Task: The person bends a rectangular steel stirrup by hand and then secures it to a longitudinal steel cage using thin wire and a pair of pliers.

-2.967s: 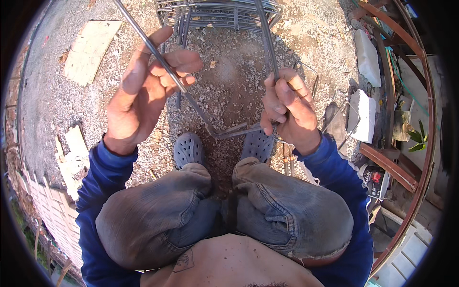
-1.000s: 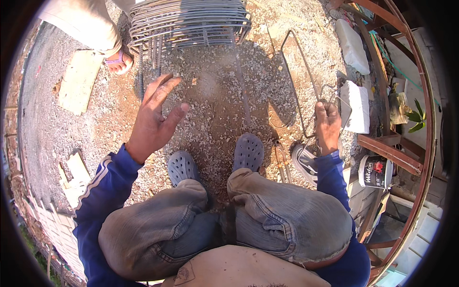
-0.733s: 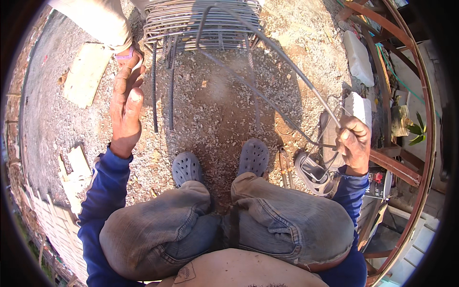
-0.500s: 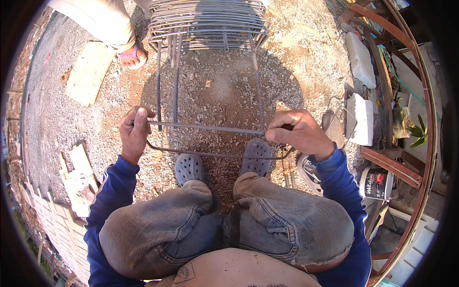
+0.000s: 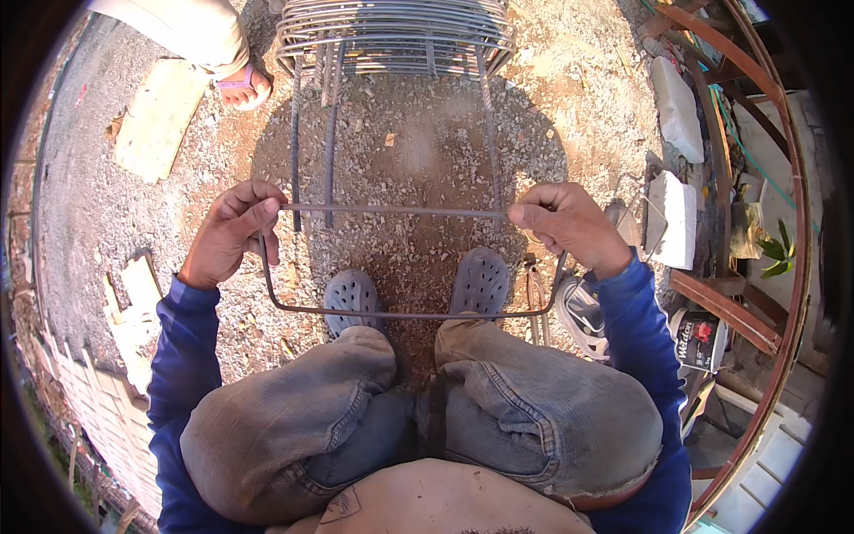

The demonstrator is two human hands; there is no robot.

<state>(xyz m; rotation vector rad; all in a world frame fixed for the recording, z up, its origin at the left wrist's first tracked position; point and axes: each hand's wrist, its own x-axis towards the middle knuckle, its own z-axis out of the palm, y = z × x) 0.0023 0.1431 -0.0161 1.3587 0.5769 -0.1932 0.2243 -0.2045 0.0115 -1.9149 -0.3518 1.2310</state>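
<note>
A rectangular rebar stirrup (image 5: 400,210) of thin dark steel hangs between my two hands over the gravel. My left hand (image 5: 233,230) is closed on its far left corner, thumb and fingers pinching the bar. At the far right corner my right hand (image 5: 574,227) pinches it the same way. The stirrup's near side runs low across the toes of my grey clogs (image 5: 480,280). Ahead lies a stack of similar stirrups (image 5: 391,44), with long ribbed steel bars (image 5: 295,160) reaching from it toward me.
Beside my right foot lie a long-handled tool (image 5: 535,294) and a sandal (image 5: 583,320). White blocks (image 5: 672,218), a black bucket (image 5: 698,343) and a rusty metal frame (image 5: 729,311) stand at the right. Another person's foot (image 5: 245,87) is near a board (image 5: 160,120) at the far left.
My hands have moved slightly farther apart and away from me. The stirrup has tilted, so its near side now shows lower and nearer me, with its short sides visible.
</note>
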